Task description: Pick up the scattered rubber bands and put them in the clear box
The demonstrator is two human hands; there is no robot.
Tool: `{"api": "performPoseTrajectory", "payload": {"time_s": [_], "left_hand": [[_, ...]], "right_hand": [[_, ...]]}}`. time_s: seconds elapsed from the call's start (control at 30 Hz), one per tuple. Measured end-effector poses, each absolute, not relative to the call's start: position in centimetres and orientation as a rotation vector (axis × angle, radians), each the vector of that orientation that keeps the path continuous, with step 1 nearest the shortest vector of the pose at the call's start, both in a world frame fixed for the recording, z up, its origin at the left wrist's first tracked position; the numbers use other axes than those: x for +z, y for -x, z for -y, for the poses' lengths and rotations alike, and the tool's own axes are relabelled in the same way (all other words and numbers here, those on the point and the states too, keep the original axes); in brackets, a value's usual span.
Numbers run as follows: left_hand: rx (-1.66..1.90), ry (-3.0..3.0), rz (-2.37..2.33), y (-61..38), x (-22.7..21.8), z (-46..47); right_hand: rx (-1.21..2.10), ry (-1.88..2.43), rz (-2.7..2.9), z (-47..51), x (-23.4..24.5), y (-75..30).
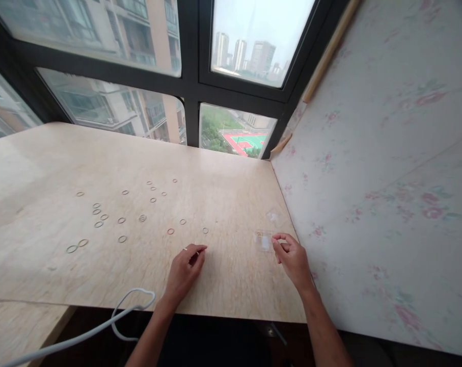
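Rings (121,220) lay spread singly across the surface (231,290), far enough apart to pick one by one. The left hand (185,270) was pinched narrow, a small ring (185,249) at its forefinger, grip unclear. The right hand (292,257) pinched a clear packet (264,240) by its edge, steadying it flat on the surface.

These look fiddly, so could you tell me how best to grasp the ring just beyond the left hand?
Probably pinch the ring across its rim, from straight above with thumb and forefinger tips: it lies flat and thin on the table.
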State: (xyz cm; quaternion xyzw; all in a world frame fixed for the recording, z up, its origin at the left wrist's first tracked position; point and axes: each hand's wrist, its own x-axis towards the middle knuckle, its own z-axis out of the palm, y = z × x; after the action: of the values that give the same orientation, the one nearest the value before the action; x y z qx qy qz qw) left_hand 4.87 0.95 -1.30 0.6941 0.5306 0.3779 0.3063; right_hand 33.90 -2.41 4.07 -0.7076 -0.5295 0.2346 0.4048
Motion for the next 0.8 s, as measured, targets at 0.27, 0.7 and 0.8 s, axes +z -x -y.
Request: {"api": "performPoseTrajectory", "payload": {"time_s": [0.27,0.7,0.8], "left_hand": [[1.008,-1.817,-1.418,-4.8,-1.1,-0.9],[1.192,-1.556,-1.370,-2.1,0.3,-0.5],[1.312,-1.574,-1.596,2.6,0.9,-1.1]], "right_hand": [[0.451,1.916,1.673,0.0,3.9,-34.0],[0.352,1.560,1.908,8.0,-1.0,-30.4],[0.332,1.549,1.887,8.1,-1.9,-31.0]]}}
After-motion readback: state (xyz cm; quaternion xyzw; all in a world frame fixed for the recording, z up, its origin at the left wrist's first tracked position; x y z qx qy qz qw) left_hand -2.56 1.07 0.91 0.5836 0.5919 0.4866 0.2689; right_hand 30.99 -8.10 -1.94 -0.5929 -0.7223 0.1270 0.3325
